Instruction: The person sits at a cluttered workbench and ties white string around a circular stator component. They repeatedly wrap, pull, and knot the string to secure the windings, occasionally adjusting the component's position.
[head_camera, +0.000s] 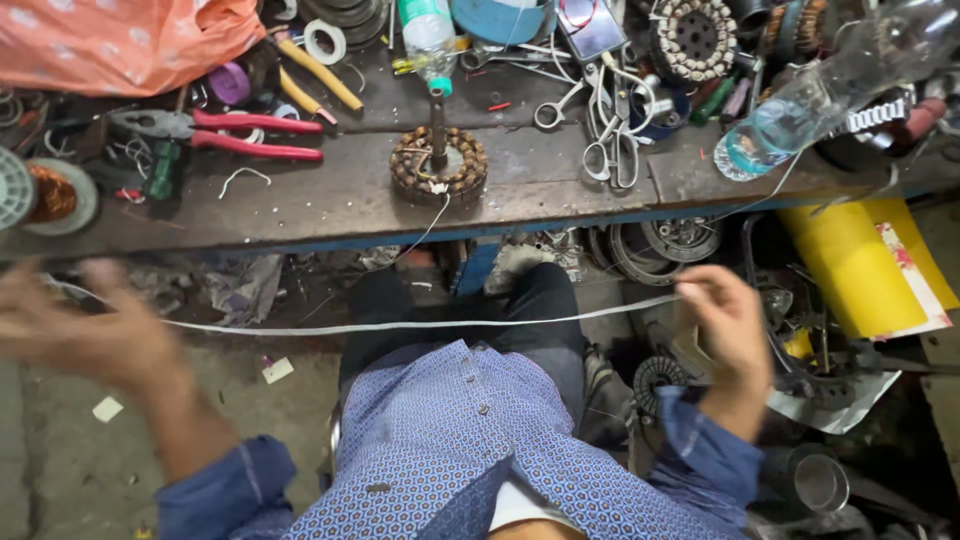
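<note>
In the head view, a thin white strip of tape (420, 325) is stretched taut across the lap between both hands. Its right end is pinched in the grip of the right hand (728, 325), fingertips pressed together on it. The left hand (85, 330) is blurred; whether its grip is closed on the strip's other end cannot be told. Beyond the grips, on the dark wooden worktop (330, 200), a round copper-wound stator with an upright shaft (438, 165) is seen, with red-handled pliers (215, 133) left of it and steel scissors (610, 140) right of it.
</note>
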